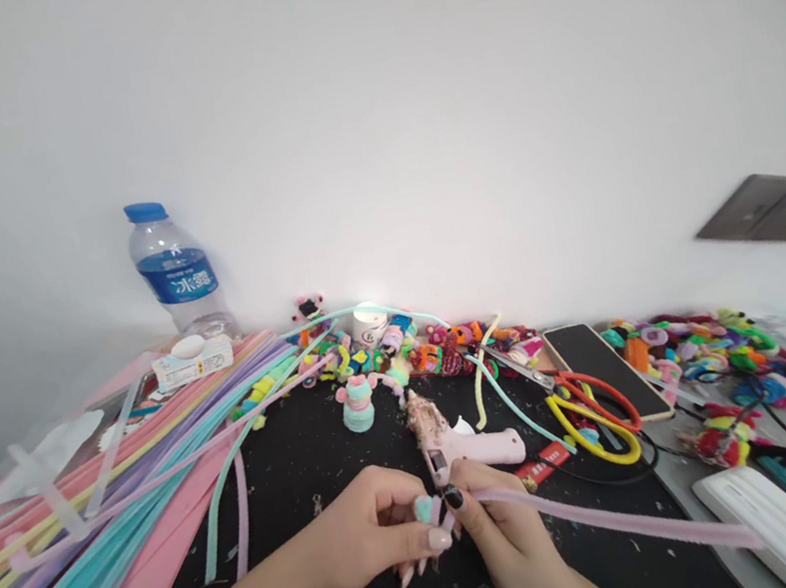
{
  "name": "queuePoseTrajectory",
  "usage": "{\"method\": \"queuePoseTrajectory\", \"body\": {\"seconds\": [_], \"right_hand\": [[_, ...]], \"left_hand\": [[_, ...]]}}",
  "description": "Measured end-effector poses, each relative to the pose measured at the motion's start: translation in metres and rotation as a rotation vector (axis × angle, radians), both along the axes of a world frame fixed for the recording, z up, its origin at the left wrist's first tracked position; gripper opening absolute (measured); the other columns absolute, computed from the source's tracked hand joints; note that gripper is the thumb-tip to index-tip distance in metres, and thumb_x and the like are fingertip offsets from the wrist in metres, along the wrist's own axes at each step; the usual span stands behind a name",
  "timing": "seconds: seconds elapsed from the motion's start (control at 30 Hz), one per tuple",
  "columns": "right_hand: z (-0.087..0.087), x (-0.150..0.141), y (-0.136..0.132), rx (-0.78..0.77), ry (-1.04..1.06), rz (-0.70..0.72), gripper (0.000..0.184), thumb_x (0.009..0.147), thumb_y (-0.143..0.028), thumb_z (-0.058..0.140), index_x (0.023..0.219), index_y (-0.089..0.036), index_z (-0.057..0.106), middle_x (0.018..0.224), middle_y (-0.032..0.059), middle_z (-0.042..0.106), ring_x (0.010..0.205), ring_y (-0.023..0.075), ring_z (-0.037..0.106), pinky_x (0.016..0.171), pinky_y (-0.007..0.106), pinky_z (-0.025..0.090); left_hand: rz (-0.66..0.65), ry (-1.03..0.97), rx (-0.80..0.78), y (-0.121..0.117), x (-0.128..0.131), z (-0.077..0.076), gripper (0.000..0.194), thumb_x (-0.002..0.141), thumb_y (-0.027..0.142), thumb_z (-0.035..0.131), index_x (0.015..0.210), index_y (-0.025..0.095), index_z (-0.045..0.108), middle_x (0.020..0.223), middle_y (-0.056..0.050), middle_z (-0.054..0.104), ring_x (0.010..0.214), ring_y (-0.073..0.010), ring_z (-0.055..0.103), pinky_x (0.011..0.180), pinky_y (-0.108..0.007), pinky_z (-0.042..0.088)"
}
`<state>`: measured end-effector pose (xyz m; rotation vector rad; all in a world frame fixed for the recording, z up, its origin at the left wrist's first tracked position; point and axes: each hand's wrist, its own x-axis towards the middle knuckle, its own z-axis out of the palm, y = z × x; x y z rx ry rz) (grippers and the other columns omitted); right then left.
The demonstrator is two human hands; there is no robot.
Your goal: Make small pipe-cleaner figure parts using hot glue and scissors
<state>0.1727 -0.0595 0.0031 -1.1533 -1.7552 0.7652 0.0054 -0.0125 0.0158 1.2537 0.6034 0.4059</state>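
My left hand (378,530) is closed in a pinch on a small coiled pipe-cleaner piece (423,509), mint green with some pale lilac beside it. Close against it, my right hand (508,537) grips a long lilac pipe cleaner (623,525), whose free end stretches out to the right. The short end between the two hands is partly hidden by fingers. Just beyond my hands a pink hot glue gun (465,445) lies on its side. A small pink and mint pipe-cleaner figure (358,404) stands upright behind my left hand.
Bundled pastel pipe cleaners (131,492) cover the left side. Scissors (595,405) with red and yellow handles and a phone (595,365) lie to the right, near a white power strip (775,521) and black cables. A water bottle (177,276) and many colourful figures line the wall.
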Motion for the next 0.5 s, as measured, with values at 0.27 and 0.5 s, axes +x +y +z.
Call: {"method": "queuePoseTrajectory", "body": {"seconds": [0.27,0.5], "right_hand": [[0.007,0.000,0.001,-0.091,-0.067,0.092,0.036,0.091,-0.037,0.042,0.063,-0.017,0.053,0.060,-0.0014,0.052,0.057,0.0115,0.048,0.056,0.022,0.037],[0.005,0.003,0.004,-0.153,-0.050,0.084,0.038,0.091,-0.038,0.042,0.062,-0.016,0.053,0.059,-0.0013,0.051,0.058,0.0117,0.047,0.059,0.023,0.038]], "left_hand": [[-0.112,0.028,-0.122,-0.002,-0.002,-0.001,0.022,0.069,0.035,0.069,0.063,0.015,0.060,0.053,0.002,0.054,0.041,-0.0066,0.043,0.040,-0.017,0.036],[-0.156,-0.048,-0.170,0.002,0.000,-0.011,0.033,0.067,0.042,0.069,0.062,0.010,0.060,0.051,0.001,0.055,0.036,-0.0062,0.047,0.037,-0.016,0.036]]}}
